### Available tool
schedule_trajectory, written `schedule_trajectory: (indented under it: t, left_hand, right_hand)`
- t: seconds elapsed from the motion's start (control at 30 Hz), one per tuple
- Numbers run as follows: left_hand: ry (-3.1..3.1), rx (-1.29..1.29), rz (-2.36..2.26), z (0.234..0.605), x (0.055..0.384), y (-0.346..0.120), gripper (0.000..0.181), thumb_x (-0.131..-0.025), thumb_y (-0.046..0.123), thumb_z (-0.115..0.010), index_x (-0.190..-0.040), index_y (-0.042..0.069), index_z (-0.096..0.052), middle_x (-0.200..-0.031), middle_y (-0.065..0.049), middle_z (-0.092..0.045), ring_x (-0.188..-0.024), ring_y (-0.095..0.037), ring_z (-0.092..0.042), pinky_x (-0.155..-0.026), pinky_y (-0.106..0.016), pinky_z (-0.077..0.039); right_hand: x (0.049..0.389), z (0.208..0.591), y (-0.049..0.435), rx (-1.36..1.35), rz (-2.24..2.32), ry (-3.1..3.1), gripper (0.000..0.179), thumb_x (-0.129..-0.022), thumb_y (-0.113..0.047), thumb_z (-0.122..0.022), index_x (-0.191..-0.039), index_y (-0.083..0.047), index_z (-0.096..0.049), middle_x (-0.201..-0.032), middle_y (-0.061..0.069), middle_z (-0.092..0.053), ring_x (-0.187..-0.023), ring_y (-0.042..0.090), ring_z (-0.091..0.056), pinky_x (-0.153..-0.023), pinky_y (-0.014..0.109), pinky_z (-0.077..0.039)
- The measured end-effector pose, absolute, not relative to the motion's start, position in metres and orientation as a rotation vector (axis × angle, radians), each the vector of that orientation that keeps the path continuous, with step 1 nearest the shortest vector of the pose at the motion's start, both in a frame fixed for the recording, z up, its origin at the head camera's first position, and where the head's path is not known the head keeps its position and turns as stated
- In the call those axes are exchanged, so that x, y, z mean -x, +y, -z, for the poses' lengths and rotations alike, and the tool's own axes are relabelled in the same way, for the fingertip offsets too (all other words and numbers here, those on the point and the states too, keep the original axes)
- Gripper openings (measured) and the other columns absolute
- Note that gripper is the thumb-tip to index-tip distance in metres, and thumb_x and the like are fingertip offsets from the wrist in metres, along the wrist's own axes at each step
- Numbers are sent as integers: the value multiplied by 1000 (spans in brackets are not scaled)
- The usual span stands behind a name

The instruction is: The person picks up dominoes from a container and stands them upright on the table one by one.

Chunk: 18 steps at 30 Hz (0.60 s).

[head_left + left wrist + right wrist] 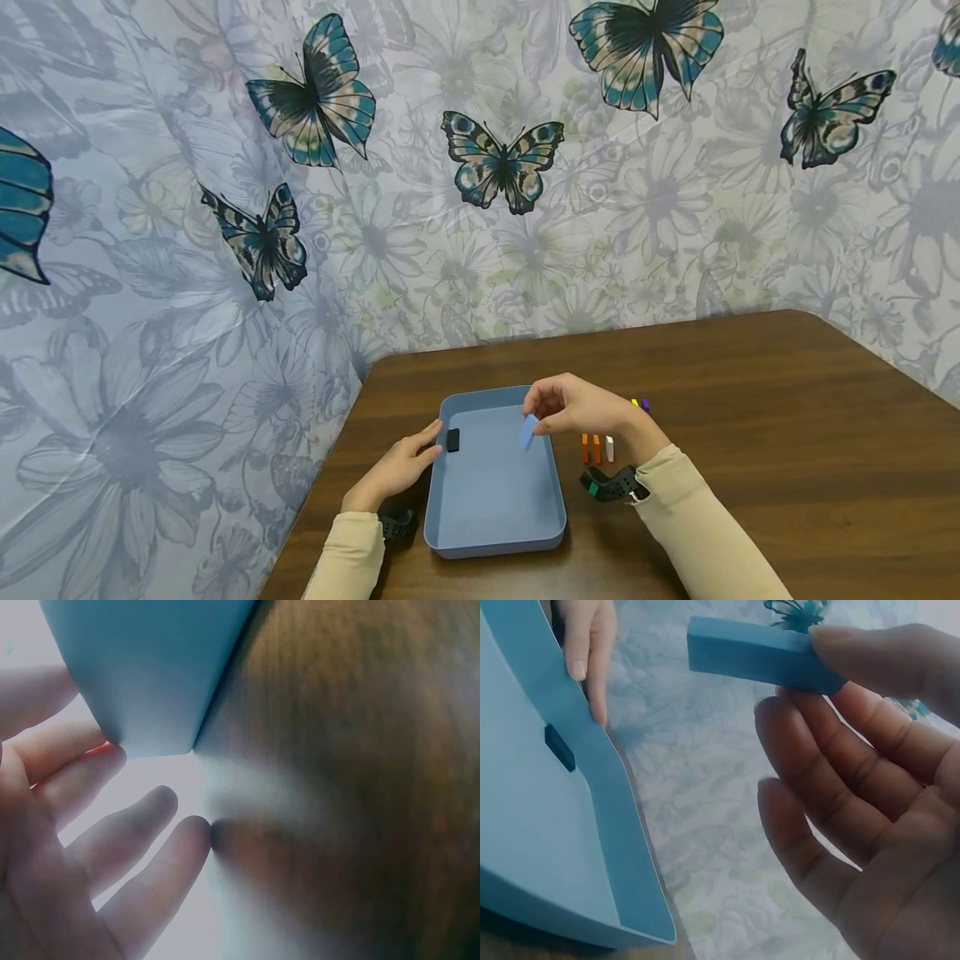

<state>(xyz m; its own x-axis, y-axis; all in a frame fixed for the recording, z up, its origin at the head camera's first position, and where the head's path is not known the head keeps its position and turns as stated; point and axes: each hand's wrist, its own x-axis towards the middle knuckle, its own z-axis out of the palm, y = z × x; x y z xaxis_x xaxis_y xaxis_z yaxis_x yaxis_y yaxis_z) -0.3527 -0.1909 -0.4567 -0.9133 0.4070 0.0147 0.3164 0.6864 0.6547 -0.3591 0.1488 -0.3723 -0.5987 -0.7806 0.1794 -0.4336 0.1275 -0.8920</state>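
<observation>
My right hand [581,410] pinches a small light blue rectangular block [750,654] between thumb and fingers. In the head view that block overlaps the right side of a shallow blue tray [491,504]. A black block [453,440] lies inside the tray by its left wall. Along the outer left side of the tray, my left hand [397,468] has its fingers extended, the fingertips at the rim. The left wrist view shows these fingers spread against the tray's outer wall [150,675].
To the right of the tray stand two orange blocks [591,448] and a white block [610,449]. Partly behind the right wrist are a yellow block [635,402] and a purple block [646,406]. All are on the brown wooden table [780,467], with a butterfly-patterned wall covering [450,275] behind.
</observation>
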Motion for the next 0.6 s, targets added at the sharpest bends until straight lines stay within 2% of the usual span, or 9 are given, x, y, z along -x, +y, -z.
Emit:
schedule_trajectory:
  t: [0.13,0.33,0.5,0.6]
  left_hand:
    - [2757,-604,-1034,458,354,-192,53,-95,30,-41,-141,11,-24,-148,-4,-19,-135,-25,-18,-106,-50,-21]
    - [2742,-644,-1055,449,349,-189,54,-95,30,-41,-141,8,-23,-148,-8,-18,-135,-27,-19,-105,-50,-22]
    - [2716,-646,-1075,440,343,-185,54,-95,28,-41,-141,6,-22,-148,-11,-18,-135,-28,-18,-105,-50,-22]
    - [2704,-645,-1081,433,337,-183,55,-95,27,-40,-141,4,-21,-147,-13,-17,-135,-30,-17,-105,-50,-22]
  right_hand:
    - [360,371,158,1180,1459,2112,22,-80,-14,-66,-97,-3,-59,-89,12,-59,-75,23,-57,-66,30,-51]
    - [364,371,173,1156,1480,2106,21,-81,-12,-64,-99,-1,-60,-92,16,-60,-80,32,-58,-70,38,-51]
    - [368,372,189,1122,1477,2153,19,-81,-12,-64,-98,-4,-60,-93,17,-61,-78,24,-60,-70,35,-52]
    - [370,374,198,1115,1480,2180,19,-81,-13,-64,-98,-5,-60,-92,18,-62,-77,25,-60,-69,35,-52]
